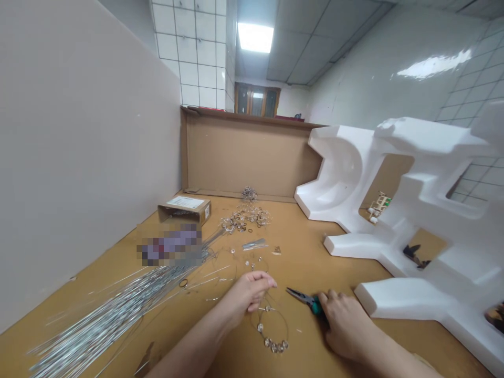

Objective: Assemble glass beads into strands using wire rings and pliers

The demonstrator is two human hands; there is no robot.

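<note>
Near the middle of the table, my left hand is closed in a pinch on a thin wire loop. Below those fingers hangs or rests the beaded wire ring, strung with several clear round beads mostly bunched along its lower edge. My right hand, to the right of the ring, wraps the handles of long-nose pliers with green on the grip. The plier jaws point up and left toward my left hand, apart from the ring. The palm hides most of the handles.
A bundle of straight metal wires spreads across the left. Loose clear beads and small rings lie farther back, near a small cardboard box. A flat silvery strip bundle lies mid-table. White foam packing borders the right, cardboard the back.
</note>
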